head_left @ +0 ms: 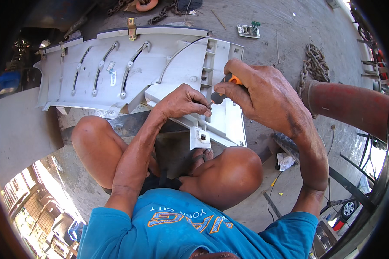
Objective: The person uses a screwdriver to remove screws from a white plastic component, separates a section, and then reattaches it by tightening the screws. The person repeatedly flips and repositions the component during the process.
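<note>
My right hand (270,97) is closed around the black and orange handle of a screwdriver (219,98). Its shaft slants down and left toward my left hand (182,102), whose thumb and fingers pinch together at the tip. What that pinch holds is hidden. Both hands are over a ribbed white plastic part (229,114) with square pockets and a tab with a hole at its lower end. Left of it stretches a broad, light grey curved panel (95,52) with several slots, small labels and brass-coloured clips (132,29) along the far edge.
A rusty chain (317,62) lies on the concrete floor at the right, beside a thick red pipe (350,105). Farther back is a small white tray-like piece (248,31) with a green item. Crumpled white material (285,161) sits near my right knee.
</note>
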Demonstrator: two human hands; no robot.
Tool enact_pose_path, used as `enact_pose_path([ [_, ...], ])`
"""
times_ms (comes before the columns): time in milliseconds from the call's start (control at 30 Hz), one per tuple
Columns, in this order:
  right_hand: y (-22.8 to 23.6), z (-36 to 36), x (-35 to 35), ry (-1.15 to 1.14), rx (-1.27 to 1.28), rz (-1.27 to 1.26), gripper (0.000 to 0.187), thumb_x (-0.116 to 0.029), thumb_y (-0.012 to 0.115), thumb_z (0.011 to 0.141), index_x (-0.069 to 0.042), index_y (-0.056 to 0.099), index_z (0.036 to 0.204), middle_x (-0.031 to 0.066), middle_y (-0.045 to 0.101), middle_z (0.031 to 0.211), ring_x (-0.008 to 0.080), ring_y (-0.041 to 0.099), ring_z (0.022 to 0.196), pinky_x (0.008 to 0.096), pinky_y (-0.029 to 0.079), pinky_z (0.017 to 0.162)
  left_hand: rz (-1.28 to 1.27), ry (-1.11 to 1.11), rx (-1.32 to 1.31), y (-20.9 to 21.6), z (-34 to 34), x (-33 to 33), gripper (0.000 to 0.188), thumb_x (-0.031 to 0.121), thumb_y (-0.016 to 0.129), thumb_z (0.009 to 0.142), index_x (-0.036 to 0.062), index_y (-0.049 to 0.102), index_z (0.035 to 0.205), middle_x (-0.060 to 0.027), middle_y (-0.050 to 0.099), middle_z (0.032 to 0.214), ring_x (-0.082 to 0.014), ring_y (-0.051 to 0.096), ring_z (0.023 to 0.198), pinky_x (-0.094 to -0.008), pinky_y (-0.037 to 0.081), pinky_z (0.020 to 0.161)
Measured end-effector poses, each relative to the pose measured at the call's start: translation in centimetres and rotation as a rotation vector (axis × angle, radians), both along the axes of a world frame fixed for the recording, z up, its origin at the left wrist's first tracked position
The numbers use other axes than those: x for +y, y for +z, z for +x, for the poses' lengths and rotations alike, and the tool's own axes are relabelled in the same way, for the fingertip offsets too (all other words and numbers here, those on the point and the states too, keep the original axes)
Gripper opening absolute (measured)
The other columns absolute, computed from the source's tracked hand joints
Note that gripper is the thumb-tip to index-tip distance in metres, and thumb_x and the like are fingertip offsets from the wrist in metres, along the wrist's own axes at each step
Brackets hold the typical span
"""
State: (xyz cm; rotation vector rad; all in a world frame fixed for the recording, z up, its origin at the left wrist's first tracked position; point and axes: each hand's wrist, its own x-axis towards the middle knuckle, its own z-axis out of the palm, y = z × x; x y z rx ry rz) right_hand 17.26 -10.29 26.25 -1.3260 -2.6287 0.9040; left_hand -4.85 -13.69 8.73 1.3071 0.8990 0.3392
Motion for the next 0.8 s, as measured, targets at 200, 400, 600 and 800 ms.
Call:
enact_pose_path([
  [200, 0.2, 0.5, 0.2, 0.143, 0.064, -0.091, 0.015, -0.010, 0.065, 0.095, -0.004, 0.062, 0.109, 0.0180, 0.067, 0.105, 0.0406, 0.066, 0.097, 0.0474, 0.051, 0.079, -0.007, -0.027, -0.013, -0.3, -0.2, 0.0, 0.024, 0.018, 0.086, 0.080, 0.0044, 0.083, 0.100, -0.0067, 0.079, 0.087, -0.0125, 0.068, 0.081, -0.0303, 0.053, 0.079],
  [400, 0.0, 1.8, 0.1, 0.364, 0.232, 0.063, 0.023, -0.001, 0.066, 0.090, -0.006, 0.062, 0.112, 0.0197, 0.065, 0.122, 0.0430, 0.064, 0.106, 0.0496, 0.052, 0.085, -0.009, -0.038, -0.057, -0.7, 0.0, 0.0, 0.029, 0.022, 0.088, 0.079, 0.0037, 0.082, 0.100, -0.0100, 0.079, 0.088, -0.0152, 0.069, 0.081, -0.0306, 0.055, 0.079],
  [600, 1.9, -0.3, 0.0, 0.005, -0.127, -0.199, 0.028, -0.014, 0.069, 0.094, -0.007, 0.060, 0.120, 0.0207, 0.069, 0.110, 0.0429, 0.067, 0.099, 0.0484, 0.053, 0.082, -0.022, -0.036, 0.036, -0.4, -0.4, 0.1, 0.028, 0.022, 0.088, 0.078, 0.0033, 0.082, 0.098, -0.0093, 0.079, 0.087, -0.0152, 0.070, 0.080, -0.0304, 0.054, 0.078],
  [800, 0.8, 1.7, 0.3, 0.259, 0.063, -0.104, 0.030, -0.001, 0.066, 0.088, -0.006, 0.061, 0.117, 0.0186, 0.062, 0.108, 0.0400, 0.064, 0.101, 0.0472, 0.051, 0.083, 0.022, -0.092, 0.051, 0.5, 0.1, 0.5, 0.027, 0.022, 0.088, 0.079, 0.0039, 0.082, 0.098, -0.0083, 0.079, 0.085, -0.0140, 0.068, 0.077, -0.0309, 0.054, 0.075],
])
